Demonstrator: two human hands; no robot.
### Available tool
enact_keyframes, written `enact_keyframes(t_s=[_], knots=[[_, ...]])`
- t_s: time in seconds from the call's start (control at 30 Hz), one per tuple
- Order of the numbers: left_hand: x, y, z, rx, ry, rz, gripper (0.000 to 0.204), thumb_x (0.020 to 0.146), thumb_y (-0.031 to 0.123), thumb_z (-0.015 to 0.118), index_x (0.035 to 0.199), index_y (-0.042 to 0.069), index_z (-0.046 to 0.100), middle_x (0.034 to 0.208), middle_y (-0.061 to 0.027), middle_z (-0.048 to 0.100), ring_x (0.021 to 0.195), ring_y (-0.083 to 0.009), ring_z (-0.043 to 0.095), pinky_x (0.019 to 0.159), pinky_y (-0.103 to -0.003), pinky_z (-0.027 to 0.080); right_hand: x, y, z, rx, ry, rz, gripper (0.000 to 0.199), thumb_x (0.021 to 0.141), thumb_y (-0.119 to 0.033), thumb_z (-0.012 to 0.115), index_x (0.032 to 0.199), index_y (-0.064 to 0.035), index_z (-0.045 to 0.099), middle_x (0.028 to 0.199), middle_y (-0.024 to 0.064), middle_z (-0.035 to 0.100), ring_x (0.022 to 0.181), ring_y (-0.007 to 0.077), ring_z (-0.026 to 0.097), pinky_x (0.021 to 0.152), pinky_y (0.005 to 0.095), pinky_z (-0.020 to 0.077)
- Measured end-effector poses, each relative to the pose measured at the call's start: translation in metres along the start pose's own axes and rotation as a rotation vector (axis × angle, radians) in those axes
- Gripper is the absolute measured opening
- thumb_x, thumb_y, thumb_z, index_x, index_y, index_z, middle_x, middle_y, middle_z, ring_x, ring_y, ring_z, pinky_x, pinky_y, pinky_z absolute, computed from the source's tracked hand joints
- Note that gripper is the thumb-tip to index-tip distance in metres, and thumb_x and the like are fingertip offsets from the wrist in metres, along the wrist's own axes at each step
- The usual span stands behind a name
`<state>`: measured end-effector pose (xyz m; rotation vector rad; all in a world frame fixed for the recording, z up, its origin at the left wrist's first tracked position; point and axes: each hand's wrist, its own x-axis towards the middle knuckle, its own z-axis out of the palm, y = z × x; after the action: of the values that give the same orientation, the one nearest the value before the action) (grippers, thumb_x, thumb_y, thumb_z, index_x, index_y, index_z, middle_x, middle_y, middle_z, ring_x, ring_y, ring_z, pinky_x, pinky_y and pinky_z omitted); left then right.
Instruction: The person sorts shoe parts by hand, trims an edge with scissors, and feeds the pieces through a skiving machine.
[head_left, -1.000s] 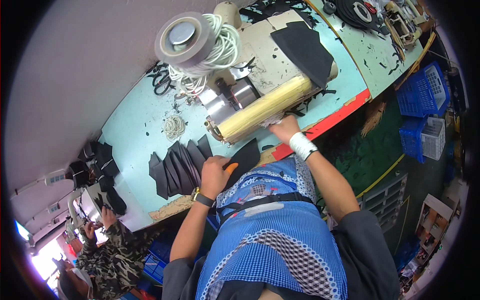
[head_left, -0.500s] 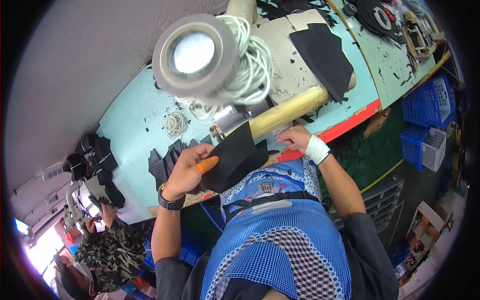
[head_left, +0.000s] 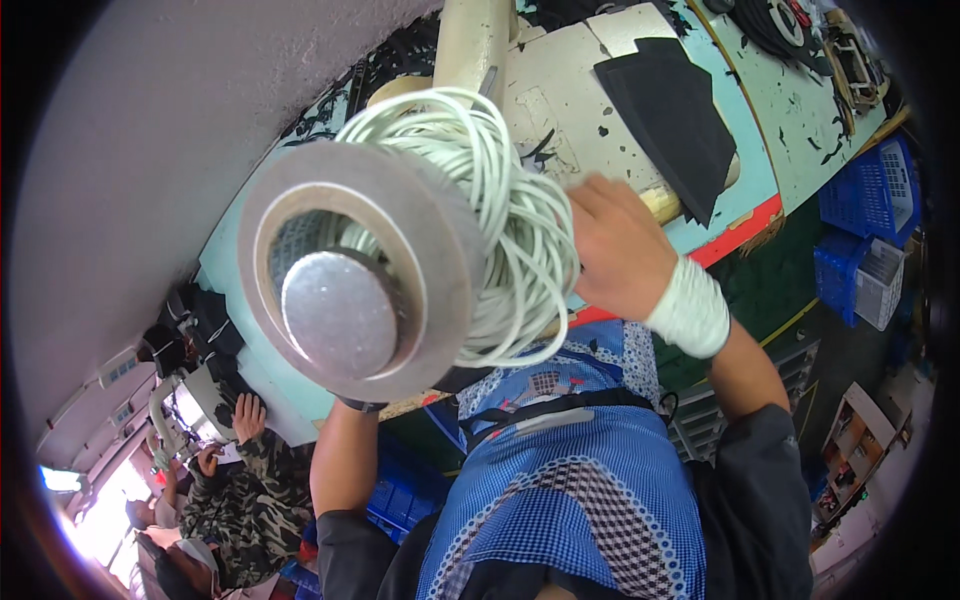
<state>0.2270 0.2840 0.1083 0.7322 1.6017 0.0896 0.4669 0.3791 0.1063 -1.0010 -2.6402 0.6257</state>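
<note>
A thick grey ring-shaped roll point(head_left: 255, 270) with a shiny metal disc point(head_left: 340, 312) in its hollow looms close, a loose bundle of pale green-white cord point(head_left: 515, 230) beside it. Behind them my left hand is hidden; only the forearm point(head_left: 345, 460) and part of a dark watch strap at the wrist show. A small bit of black material point(head_left: 465, 378) shows under the cord. My right hand point(head_left: 625, 250), white wrap at the wrist, is raised over the yellow cylinder point(head_left: 660, 203) of the machine. Its fingertips are blurred and partly hidden. Several black cut pieces point(head_left: 670, 125) lie stacked beyond it.
The pale machine body point(head_left: 560, 90) stands on a light blue table point(head_left: 225, 245) with a red front edge point(head_left: 745, 228). Black scraps are strewn at the back. Blue crates point(head_left: 865, 195) stand at right. At far left, a person in a camouflage sleeve point(head_left: 250, 490) works at another machine.
My right hand has risen from the table's front edge to above the cylinder. The roll and cord have swung lower and now cover my left hand, which held a black piece.
</note>
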Motion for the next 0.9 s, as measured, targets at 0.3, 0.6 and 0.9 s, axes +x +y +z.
enact_keyframes(t_s=[0.3, 0.6, 0.9], knots=[[0.023, -0.104, 0.059, 0.535, 0.09, 0.571, 0.047, 0.089, 0.03, 0.067, 0.115, -0.008, 0.057, 0.1, -0.022, 0.068, 0.095, -0.0351, 0.065, 0.082, -0.041, 0.049, -0.038, 0.021, -0.021, -0.299, 0.309, 0.259, 0.015, 0.08, -0.011, 0.067, 0.092, -0.001, 0.066, 0.09, 0.0116, 0.062, 0.077, 0.0295, 0.059, 0.064, 0.0382, 0.0493], [0.02, -0.12, 0.106, 0.48, 0.041, 0.318, 0.043, 0.089, 0.027, 0.063, 0.114, -0.006, 0.052, 0.109, -0.0295, 0.059, 0.095, -0.0488, 0.058, 0.079, -0.049, 0.049, 0.024, 0.008, 0.021, -0.157, 0.11, 0.073, 0.012, 0.071, -0.004, 0.061, 0.082, 0.001, 0.062, 0.083, 0.0146, 0.06, 0.085, 0.0295, 0.063, 0.07, 0.0387, 0.0512], [-0.062, -0.041, 0.039, 0.12, -0.255, 0.647, 0.04, 0.086, 0.016, 0.069, 0.12, 0.0, 0.056, 0.102, -0.0161, 0.061, 0.094, -0.0348, 0.061, 0.082, -0.038, 0.048, -0.081, -0.057, -0.003, 0.901, 0.006, 0.357, 0.06, 0.093, -0.042, 0.057, 0.122, 0.0102, 0.053, 0.107, 0.0267, 0.062, 0.1, 0.0357, 0.063, 0.092, 0.0399, 0.0473]])
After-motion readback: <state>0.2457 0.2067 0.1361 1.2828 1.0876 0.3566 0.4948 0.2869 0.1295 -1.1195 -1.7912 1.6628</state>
